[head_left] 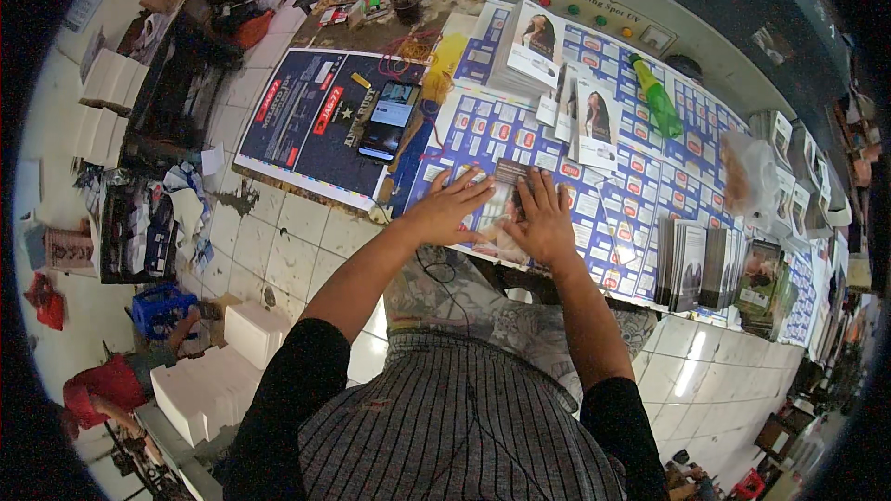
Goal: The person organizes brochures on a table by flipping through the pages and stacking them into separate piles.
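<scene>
A small printed sheet with a dark top band (509,173) lies between my hands near the table's front edge; whether it is folded cannot be told. My left hand (449,210) rests at its left side, fingers spread and laid flat. Over its right part lies my right hand (542,221), fingers stretched out and slightly apart, covering some of the print. Neither hand grips anything. Beneath both is the table cover of blue and white printed sheets with red labels (464,134). Just beyond my right hand, several loose leaflets (594,125) with a picture of a person overlap.
A tall stack of leaflets (529,46) stands at the back. Two phones (380,141) lie on dark posters (288,111) at left. A green bottle (657,102) lies at the back right, near a clear plastic bag (754,176). Leaflet bundles (685,264) stand at the front right.
</scene>
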A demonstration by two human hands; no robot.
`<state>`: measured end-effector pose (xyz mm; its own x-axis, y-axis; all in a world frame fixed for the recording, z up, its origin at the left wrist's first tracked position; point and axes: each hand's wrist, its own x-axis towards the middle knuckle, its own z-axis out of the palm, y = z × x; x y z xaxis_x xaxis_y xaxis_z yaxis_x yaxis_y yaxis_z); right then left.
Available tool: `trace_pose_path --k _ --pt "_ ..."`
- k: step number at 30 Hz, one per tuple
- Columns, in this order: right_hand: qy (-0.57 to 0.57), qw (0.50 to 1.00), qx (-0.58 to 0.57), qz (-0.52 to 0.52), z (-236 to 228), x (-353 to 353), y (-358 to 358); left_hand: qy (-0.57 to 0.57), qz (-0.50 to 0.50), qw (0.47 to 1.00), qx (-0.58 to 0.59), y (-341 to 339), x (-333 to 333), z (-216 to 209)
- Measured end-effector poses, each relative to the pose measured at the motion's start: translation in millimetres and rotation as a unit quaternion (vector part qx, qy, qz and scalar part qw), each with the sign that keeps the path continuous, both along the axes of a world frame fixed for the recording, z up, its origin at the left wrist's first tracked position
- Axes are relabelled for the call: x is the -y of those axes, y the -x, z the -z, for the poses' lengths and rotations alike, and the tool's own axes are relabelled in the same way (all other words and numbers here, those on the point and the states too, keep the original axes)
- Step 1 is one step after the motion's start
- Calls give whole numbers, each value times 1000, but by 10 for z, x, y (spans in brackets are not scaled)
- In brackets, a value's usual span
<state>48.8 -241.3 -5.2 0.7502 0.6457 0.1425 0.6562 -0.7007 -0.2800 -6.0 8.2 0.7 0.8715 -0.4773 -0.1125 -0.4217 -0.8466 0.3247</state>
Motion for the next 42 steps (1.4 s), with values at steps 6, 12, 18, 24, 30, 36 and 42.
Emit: trace_pose_path --k 6,12,18,24,30,36,42 --pt "-9 1000 20 6 47 10 5 1 7 1000 6 -4 -7 4" --pt "-1 1000 28 14 35 -7 14 10 7 1000 12 -7 -18 54" --pt "-21 999 44 11 43 -8 0 -7 7 1000 2 -4 -2 27" --pt "-4 999 40 16 30 -19 9 18 5 1000 -8 -3 -4 -25" --pt "-7 999 37 8 -34 -30 27 -7 -3 1000 -7 -3 -13 73" --pt "-12 998 53 15 49 -10 4 -4 -12 1000 2 -30 19 77" --pt "-16 998 53 9 27 -28 -9 14 -5 1000 1 -26 -21 41"
